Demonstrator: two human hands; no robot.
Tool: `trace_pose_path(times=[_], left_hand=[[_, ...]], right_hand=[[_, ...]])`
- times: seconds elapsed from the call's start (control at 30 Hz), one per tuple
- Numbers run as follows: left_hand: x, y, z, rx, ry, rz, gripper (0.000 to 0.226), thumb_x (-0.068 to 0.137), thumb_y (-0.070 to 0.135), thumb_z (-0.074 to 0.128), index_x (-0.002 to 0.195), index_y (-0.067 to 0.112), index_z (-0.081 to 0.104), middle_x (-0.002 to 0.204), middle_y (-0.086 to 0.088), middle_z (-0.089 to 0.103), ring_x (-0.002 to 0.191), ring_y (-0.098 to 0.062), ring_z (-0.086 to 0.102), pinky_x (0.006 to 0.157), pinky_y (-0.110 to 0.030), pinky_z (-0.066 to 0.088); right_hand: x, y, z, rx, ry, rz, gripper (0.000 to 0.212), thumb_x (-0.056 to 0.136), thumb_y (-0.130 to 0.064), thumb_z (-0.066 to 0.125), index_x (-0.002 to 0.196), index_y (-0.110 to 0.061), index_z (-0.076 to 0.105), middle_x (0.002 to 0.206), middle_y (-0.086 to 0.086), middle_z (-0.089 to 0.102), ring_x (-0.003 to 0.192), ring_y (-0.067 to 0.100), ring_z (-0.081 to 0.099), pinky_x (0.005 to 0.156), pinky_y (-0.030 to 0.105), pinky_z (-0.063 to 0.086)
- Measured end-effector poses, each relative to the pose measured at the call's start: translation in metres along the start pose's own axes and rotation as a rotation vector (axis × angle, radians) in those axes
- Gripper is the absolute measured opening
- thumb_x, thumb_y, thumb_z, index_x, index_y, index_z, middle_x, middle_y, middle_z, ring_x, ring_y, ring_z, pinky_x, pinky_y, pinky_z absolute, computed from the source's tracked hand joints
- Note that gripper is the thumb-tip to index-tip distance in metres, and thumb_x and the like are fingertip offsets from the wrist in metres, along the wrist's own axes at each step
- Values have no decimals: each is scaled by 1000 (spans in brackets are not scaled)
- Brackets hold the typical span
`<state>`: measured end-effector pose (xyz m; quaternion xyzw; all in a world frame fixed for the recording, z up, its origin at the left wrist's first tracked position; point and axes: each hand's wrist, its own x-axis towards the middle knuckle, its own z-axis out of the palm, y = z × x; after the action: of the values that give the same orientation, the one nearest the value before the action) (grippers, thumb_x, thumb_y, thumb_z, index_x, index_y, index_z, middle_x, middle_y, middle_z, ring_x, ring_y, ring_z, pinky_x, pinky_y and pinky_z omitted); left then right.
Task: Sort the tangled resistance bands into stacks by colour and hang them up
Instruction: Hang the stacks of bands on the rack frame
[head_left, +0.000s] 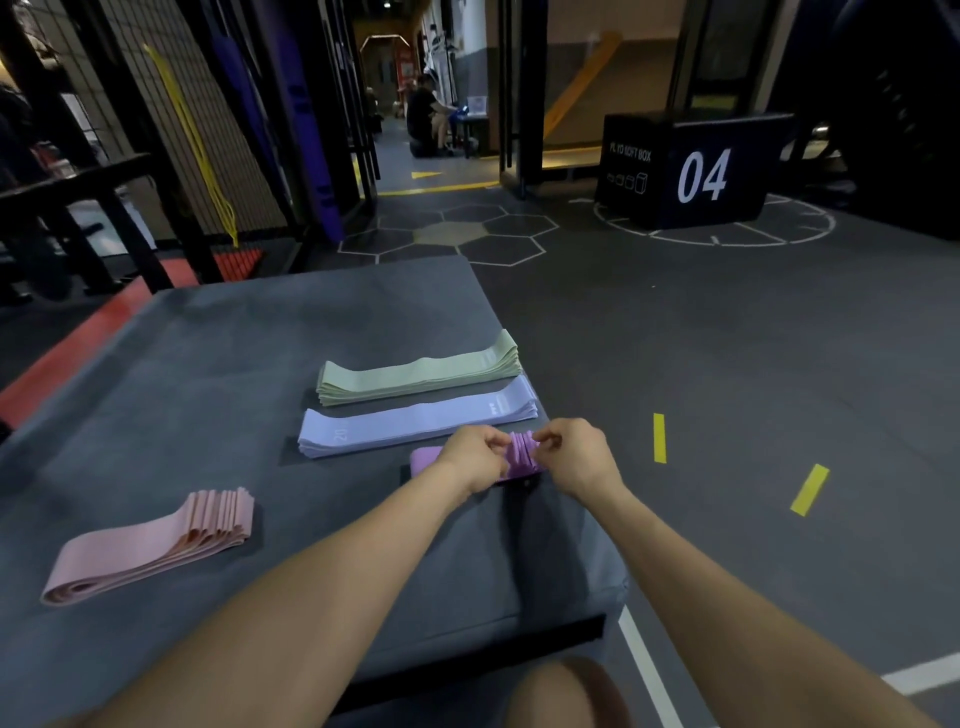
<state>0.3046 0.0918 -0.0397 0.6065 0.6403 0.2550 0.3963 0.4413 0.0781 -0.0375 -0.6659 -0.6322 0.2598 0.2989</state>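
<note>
because the purple bands (511, 460) need squared edges to stack, the left hand (475, 454) and right hand (566, 449) each pinch the fanned end, at the tabletop's (208, 364) right edge. lilac stack (415, 428), green stack (421, 382) and pink stack (156, 545) lie apart, keeping colours separate.

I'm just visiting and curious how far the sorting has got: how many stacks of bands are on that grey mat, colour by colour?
Green stack: 1
Lavender stack: 1
Purple stack: 1, pinched at one end by the left hand and the right hand
Pink stack: 1
Total: 4 stacks on the grey mat
</note>
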Motion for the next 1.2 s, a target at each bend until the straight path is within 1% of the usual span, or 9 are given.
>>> trace_pose_path(times=[0.13, 0.3, 0.43, 0.53, 0.63, 0.73, 0.87, 1.0, 1.2], left_hand=[[-1, 3, -19, 1, 78, 59, 31, 83, -6, 58, 113, 1, 63, 111, -13, 65, 91, -13, 54, 88, -22, 44], [-5, -8, -58, -16, 220, 61, 20, 84, 1, 59, 101, 9, 67, 101, -7, 66, 96, -20, 61, 86, -23, 45], [-4, -26, -97, 2, 317, 36, 18, 84, 2, 57, 96, 12, 67, 93, -2, 63, 90, -18, 59, 78, -21, 41], [1, -46, -121, -32, 382, 18, 18, 83, 0, 56, 86, 17, 62, 88, -1, 63, 92, -23, 61, 81, -26, 47], [7, -66, -139, -28, 446, -20, 18, 82, 1, 56, 86, 18, 60, 99, -6, 67, 95, -26, 63, 84, -29, 48], [15, -90, -153, 35, 511, -68, 20, 82, 6, 59, 101, 13, 62, 113, -8, 60, 99, -25, 60, 85, -27, 44], [23, -112, -164, 82, 542, -155, 32, 80, 11, 63, 111, 7, 57, 120, -14, 56, 109, -30, 56, 92, -32, 43], [24, -117, -167, 144, 461, -268, 40, 84, 16, 62, 121, 4, 51, 125, -14, 56, 113, -30, 55, 89, -31, 42], [25, -107, -169, 189, 369, -355, 31, 83, 17, 59, 103, -7, 58, 113, -25, 62, 97, -36, 61, 74, -37, 48]], right_hand=[[2, -15, -3, -38, 17, -27, 23, 83, -5, 57, 103, -7, 69, 100, 11, 70, 95, 26, 64, 82, 29, 50], [13, -46, 8, -111, -9, -119, 29, 87, -9, 55, 115, -10, 65, 114, 7, 67, 103, 23, 62, 88, 28, 48], [24, -76, 34, -146, -38, -177, 27, 89, -14, 58, 115, -8, 64, 115, 8, 66, 105, 23, 61, 88, 29, 47], [34, -93, 58, -197, -50, -223, 26, 88, -13, 57, 111, -8, 66, 114, 11, 65, 106, 26, 59, 85, 31, 47], [44, -103, 80, -262, -69, -233, 26, 89, -13, 54, 111, -11, 66, 118, 10, 60, 108, 25, 56, 86, 32, 47], [52, -105, 97, -345, -67, -237, 27, 90, -10, 50, 112, -13, 65, 122, 9, 55, 112, 27, 53, 90, 34, 47], [58, -98, 104, -437, -26, -232, 28, 87, -4, 47, 107, -12, 66, 120, 10, 56, 109, 31, 51, 85, 36, 45], [61, -87, 104, -463, -27, -212, 20, 88, -9, 50, 97, -15, 67, 114, 7, 58, 103, 31, 53, 80, 36, 44], [64, -85, 99, -471, -61, -233, 20, 88, -15, 53, 101, -21, 68, 116, 3, 60, 105, 28, 55, 81, 35, 48]])
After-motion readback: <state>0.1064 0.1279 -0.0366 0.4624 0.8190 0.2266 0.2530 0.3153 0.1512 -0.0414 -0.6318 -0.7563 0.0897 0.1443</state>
